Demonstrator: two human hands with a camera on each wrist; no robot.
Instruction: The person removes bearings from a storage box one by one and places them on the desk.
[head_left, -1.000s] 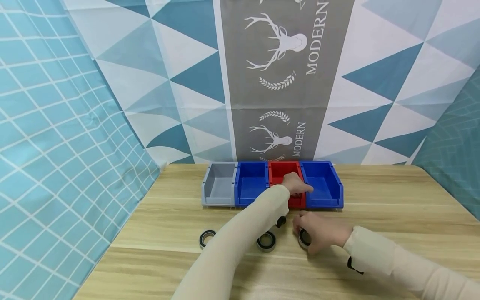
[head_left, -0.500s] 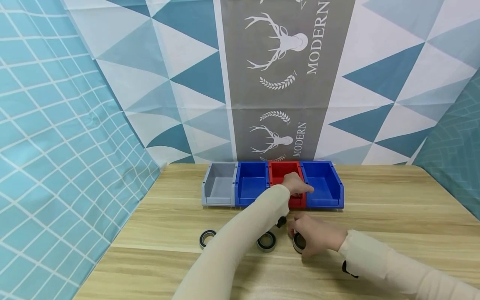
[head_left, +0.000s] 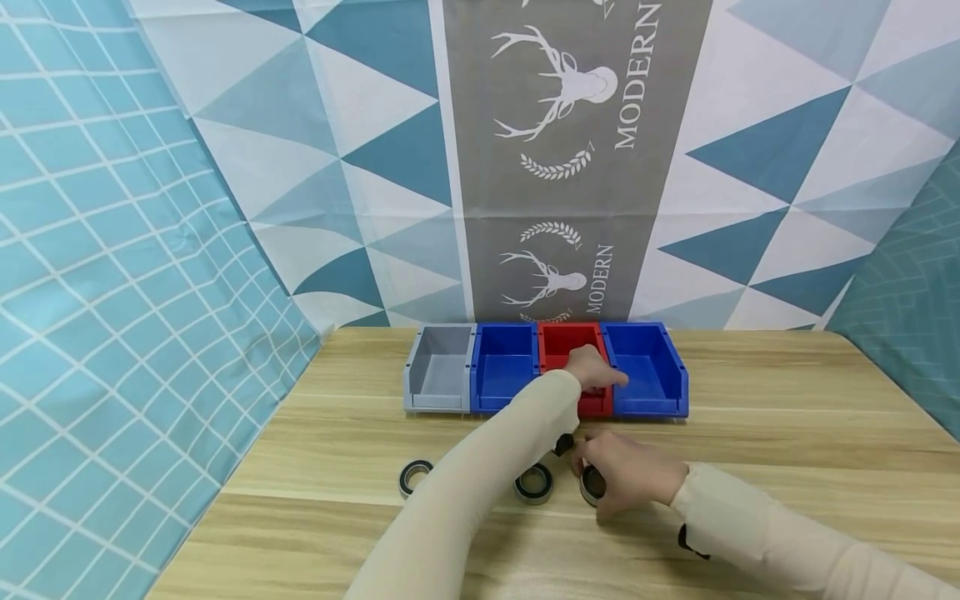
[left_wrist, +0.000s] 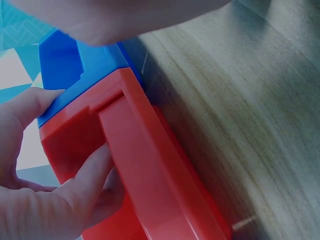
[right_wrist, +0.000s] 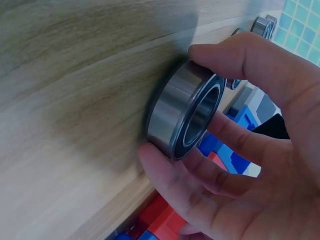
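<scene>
My right hand (head_left: 630, 471) holds a ball bearing (right_wrist: 182, 112) by its outer ring, thumb on one side and fingers on the other. The bearing stands close over the wooden table in the right wrist view. My left hand (head_left: 588, 368) rests at the red bin (left_wrist: 150, 165); its fingers dip inside near the front wall, while the thumb lies on the rim of the neighbouring blue bin (left_wrist: 100, 70). Part of the red bin's inside is hidden by this hand. A second bearing (head_left: 533, 483) lies left of the right hand.
Left of the red bin stand another blue bin (head_left: 506, 371) and a grey bin (head_left: 442, 371), all in one row. A further bearing (head_left: 414, 477) lies partly behind the left sleeve (head_left: 465, 492), which crosses the table (head_left: 300, 517). Patterned cloth (head_left: 375, 167) hangs behind.
My right hand has slid a short way left with its bearing, closer to the middle bearing. The left hand stays at the red bin.
</scene>
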